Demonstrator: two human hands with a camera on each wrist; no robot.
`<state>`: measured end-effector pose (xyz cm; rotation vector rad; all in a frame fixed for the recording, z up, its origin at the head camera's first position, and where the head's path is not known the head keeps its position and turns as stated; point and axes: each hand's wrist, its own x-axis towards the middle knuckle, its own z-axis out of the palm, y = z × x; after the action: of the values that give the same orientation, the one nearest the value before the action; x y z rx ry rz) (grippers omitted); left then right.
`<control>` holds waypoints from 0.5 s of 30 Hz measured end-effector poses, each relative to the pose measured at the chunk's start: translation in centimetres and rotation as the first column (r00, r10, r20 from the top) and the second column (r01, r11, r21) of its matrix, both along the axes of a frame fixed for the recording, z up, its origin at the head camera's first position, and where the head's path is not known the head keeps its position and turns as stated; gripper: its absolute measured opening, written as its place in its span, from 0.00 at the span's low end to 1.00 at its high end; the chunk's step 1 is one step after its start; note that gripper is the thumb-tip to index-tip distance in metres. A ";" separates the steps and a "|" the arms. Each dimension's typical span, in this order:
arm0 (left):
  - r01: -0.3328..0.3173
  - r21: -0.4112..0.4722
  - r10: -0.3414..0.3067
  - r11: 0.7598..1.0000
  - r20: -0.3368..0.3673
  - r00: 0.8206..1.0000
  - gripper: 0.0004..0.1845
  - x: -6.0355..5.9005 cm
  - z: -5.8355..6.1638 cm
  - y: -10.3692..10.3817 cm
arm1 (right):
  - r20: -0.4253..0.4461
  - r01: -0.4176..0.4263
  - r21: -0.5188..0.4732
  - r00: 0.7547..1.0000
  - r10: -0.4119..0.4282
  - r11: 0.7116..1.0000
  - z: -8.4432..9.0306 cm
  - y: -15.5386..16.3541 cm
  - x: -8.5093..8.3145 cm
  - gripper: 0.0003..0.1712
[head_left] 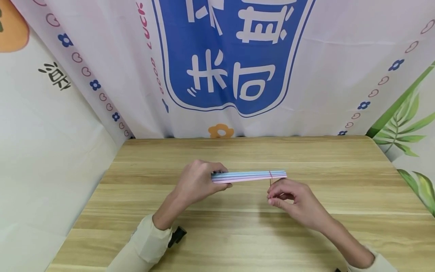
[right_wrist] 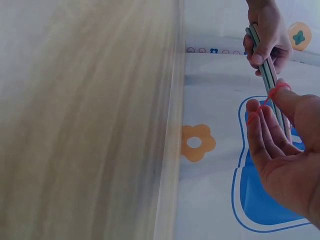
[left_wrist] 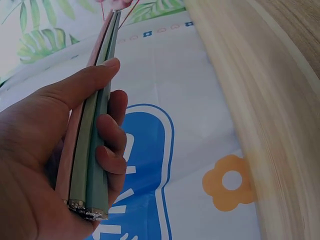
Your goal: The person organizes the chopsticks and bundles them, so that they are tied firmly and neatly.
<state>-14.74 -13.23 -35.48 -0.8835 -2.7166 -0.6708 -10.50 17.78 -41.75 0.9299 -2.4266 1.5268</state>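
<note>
A bundle of thin pastel sticks (head_left: 249, 175), blue and pink, is held level above the wooden table (head_left: 238, 234). My left hand (head_left: 219, 176) grips its left end, thumb below and fingers curled over the top. In the left wrist view the same bundle (left_wrist: 92, 150) lies in my palm. A red rubber band (head_left: 270, 177) circles the bundle near its right end. My right hand (head_left: 273, 195), just below that end, has the band hooked and stretched over its curled fingers. The right wrist view shows the band (right_wrist: 267, 100) on those fingertips (right_wrist: 254, 107), running up to the bundle (right_wrist: 265, 65).
A printed cloth backdrop (head_left: 231, 68) with a blue emblem hangs behind the table's far edge, and cloth walls close in both sides. A black wrist camera mount (head_left: 176, 236) sits on my left sleeve.
</note>
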 end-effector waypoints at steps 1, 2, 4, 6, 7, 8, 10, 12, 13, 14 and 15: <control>-0.004 -0.005 0.004 1.000 0.007 1.000 0.14 0.0 0.0 0.0 | -0.058 0.003 0.020 0.998 -0.002 1.000 0.0 -0.1 0.0 0.13; -0.008 -0.010 0.008 1.000 0.015 1.000 0.13 -0.1 0.0 0.0 | -0.117 0.009 0.039 0.993 -0.004 0.999 0.0 -0.2 0.1 0.14; -0.013 -0.021 0.014 1.000 0.031 0.999 0.13 -0.1 -0.1 -0.1 | -0.229 0.023 0.069 0.973 -0.006 0.997 0.0 -0.4 0.1 0.12; -0.021 -0.028 0.022 0.999 0.052 0.998 0.13 -0.2 -0.1 -0.1 | -0.325 0.047 0.096 0.946 -0.014 0.994 0.0 -0.6 0.1 0.16; -0.025 -0.031 0.026 0.999 0.061 0.998 0.13 -0.2 -0.1 -0.2 | -0.350 0.048 0.102 0.937 -0.009 0.994 0.1 -0.7 0.1 0.20; -0.028 -0.032 0.030 0.999 0.069 0.997 0.13 -0.3 -0.2 -0.2 | -0.366 0.046 0.108 0.930 -0.004 0.993 0.1 -0.8 0.2 0.24; -0.038 -0.033 0.040 0.999 0.079 0.996 0.13 -0.3 -0.2 -0.2 | -0.387 0.043 0.121 0.922 0.007 0.992 0.0 -1.0 0.3 0.30; -0.048 -0.035 0.051 0.998 0.080 0.995 0.13 -0.4 -0.3 -0.2 | -0.366 0.041 0.133 0.930 0.011 0.990 0.0 -1.2 0.5 0.35; -0.053 -0.035 0.056 0.998 0.077 0.996 0.13 -0.4 -0.4 -0.2 | -0.346 0.046 0.142 0.938 0.006 0.989 0.1 -1.2 0.6 0.37; -0.060 -0.035 0.062 0.998 0.073 0.995 0.13 -0.4 -0.4 -0.2 | -0.327 0.055 0.148 0.945 -0.003 0.988 0.1 -1.3 0.8 0.41; -0.067 -0.031 0.069 0.997 0.071 0.995 0.13 -0.4 -0.5 -0.2 | -0.302 0.062 0.152 0.953 -0.014 0.986 0.1 -1.3 1.0 0.45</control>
<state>-15.16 -13.39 -35.93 -0.7844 -2.8123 -0.6635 -9.55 16.45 -41.65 1.0503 -2.3534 1.0961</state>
